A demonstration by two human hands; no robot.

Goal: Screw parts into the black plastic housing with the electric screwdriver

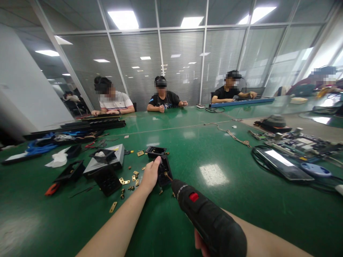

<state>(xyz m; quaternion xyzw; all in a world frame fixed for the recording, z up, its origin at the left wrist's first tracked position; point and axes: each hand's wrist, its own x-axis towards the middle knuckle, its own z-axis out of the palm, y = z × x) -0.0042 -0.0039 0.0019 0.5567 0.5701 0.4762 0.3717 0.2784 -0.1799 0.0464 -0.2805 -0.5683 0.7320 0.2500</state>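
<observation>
Head view: on the green counter [230,210], a little left of centre, the left hand [150,175] reaches in from the near edge and clasps a small black housing [164,172]. The thumb [157,162] lies along the housing's upper left edge. The other fingers are curled round its left side, and most of them are hidden behind the hand itself. The housing stands on the counter just right of the palm, touching it.

The right hand [199,245] shows only as a sliver under the fat black grip of an electric screwdriver [206,217]. Its fingers are closed about that grip, though most of them are covered by the tool. The screwdriver points away and to the left, and its thin bit meets the near face of the housing, just beside the left palm.

Small brass pieces [132,179] lie scattered left of the left hand. A black frame [155,151] sits just beyond the housing, and a grey box [114,160] sits further left. At the right are a dark tablet [281,163] and circuit boards [300,142]. Three people [163,98] sit along the far side.
</observation>
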